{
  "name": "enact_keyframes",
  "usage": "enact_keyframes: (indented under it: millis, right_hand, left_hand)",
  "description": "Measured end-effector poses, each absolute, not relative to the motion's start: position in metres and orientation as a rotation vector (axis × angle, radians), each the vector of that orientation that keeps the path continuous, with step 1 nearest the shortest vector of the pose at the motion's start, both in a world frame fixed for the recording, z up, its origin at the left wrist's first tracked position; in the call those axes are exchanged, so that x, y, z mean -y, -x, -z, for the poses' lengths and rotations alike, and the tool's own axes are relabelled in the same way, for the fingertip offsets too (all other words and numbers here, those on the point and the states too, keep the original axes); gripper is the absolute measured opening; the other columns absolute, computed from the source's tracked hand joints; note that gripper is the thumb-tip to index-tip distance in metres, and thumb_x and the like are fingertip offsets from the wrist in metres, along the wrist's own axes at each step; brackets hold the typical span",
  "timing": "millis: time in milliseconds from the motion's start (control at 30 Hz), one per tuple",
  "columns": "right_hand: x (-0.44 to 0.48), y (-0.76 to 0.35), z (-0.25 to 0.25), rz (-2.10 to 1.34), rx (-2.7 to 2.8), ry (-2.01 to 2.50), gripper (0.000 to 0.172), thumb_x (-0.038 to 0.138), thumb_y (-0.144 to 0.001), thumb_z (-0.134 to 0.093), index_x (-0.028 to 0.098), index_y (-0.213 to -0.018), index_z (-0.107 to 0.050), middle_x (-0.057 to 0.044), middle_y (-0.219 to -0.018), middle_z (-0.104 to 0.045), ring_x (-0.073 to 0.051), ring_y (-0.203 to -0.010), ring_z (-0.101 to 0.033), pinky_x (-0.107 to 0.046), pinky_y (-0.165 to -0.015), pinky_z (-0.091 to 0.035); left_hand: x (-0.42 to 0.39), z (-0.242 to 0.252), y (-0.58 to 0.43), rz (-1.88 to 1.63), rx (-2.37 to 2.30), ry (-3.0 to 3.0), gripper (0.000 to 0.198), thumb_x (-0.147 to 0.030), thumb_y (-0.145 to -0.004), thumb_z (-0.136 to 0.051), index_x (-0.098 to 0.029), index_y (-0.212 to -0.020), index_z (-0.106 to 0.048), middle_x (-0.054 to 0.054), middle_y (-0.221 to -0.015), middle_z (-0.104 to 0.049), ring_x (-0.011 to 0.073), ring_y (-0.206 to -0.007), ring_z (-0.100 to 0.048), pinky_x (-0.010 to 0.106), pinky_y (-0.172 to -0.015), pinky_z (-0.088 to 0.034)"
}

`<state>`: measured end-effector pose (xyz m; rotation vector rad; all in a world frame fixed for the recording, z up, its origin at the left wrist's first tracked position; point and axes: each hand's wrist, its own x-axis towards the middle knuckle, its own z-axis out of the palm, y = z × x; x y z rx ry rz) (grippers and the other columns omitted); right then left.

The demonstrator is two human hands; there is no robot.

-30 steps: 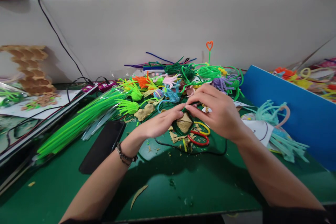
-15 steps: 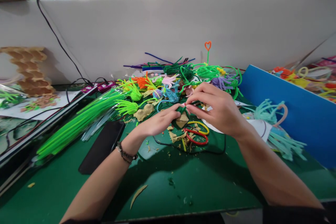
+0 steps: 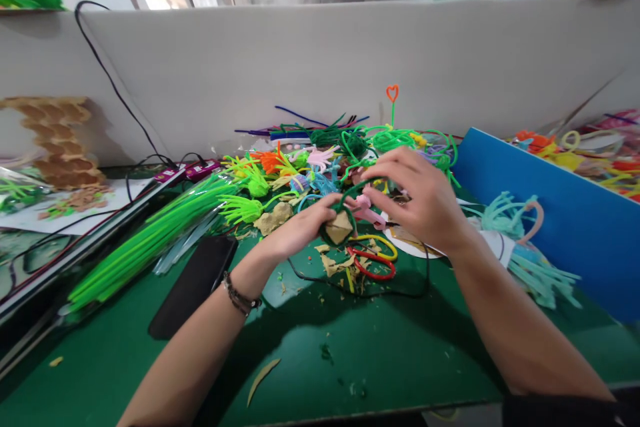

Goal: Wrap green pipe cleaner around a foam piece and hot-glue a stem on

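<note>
My left hand (image 3: 306, 225) is closed around a tan, blocky piece (image 3: 339, 228) that has dark green pipe cleaner wrapped about its edge. From the top of that piece a dark green pipe cleaner (image 3: 356, 188) arches to the right. My right hand (image 3: 417, 195) pinches this pipe cleaner between thumb and fingers. Behind and between the hands lies a pink item (image 3: 369, 211), partly covered. Below them on the table are scissors with red and yellow handle loops (image 3: 376, 264), among tan scraps (image 3: 330, 263). A lumpy tan piece (image 3: 274, 219) lies left of my left hand.
A black phone (image 3: 193, 287) and bagged bright green pipe cleaners (image 3: 145, 240) lie at the left. Colourful pipe-cleaner pieces (image 3: 255, 180) are heaped at the back. A blue board (image 3: 550, 213) leans at the right, with pale teal tassels (image 3: 510, 213) before it. A black cord (image 3: 320, 280) crosses the table.
My right hand has lifted and shifted slightly right, drawing the dark green pipe cleaner into an arc. More of the tan piece and the pink item now show. The camera view has tilted slightly upward.
</note>
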<state>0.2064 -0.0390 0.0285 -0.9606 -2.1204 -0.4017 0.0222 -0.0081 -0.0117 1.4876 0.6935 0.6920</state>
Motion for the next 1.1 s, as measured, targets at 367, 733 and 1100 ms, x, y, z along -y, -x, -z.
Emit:
enact_keyframes:
  millis: [367, 733, 1100]
  right_hand:
    - [0.032, -0.259, -0.037, -0.548, 2.450, 1.996, 0.020, 0.033, -0.071, -0.053, 0.017, -0.069, -0.064, -0.004, -0.065, -0.062, -0.015, -0.055, -0.054, -0.027, -0.049, -0.037]
    - [-0.027, -0.236, 0.039, -0.807, 2.321, 1.685, 0.033, 0.025, -0.070, -0.054, 0.014, -0.101, -0.061, -0.004, -0.086, -0.066, -0.017, -0.073, -0.060, -0.024, -0.061, -0.046]
    - [-0.012, -0.254, -0.002, -0.395, 1.660, 1.683, 0.034, 0.046, -0.069, -0.056, 0.016, -0.084, -0.055, 0.000, -0.058, -0.049, -0.012, -0.049, -0.045, -0.025, -0.044, -0.036]
  left_hand:
    - [0.005, -0.011, -0.018, -1.148, -0.452, -0.651, 0.038, -0.021, -0.079, -0.022, -0.009, -0.068, -0.057, 0.008, -0.065, -0.061, 0.0102, -0.045, -0.048, 0.020, -0.042, -0.038]
    - [0.005, -0.008, -0.025, -1.175, -0.567, -0.679, 0.028, -0.016, -0.079, -0.024, -0.013, -0.071, -0.051, 0.008, -0.060, -0.063, 0.0121, -0.046, -0.052, 0.020, -0.043, -0.039]
    - [0.010, -0.004, -0.029, -1.199, -0.644, -0.861, 0.022, -0.013, -0.078, -0.027, -0.017, -0.090, -0.044, 0.003, -0.061, -0.062, 0.0122, -0.046, -0.054, 0.020, -0.045, -0.040]
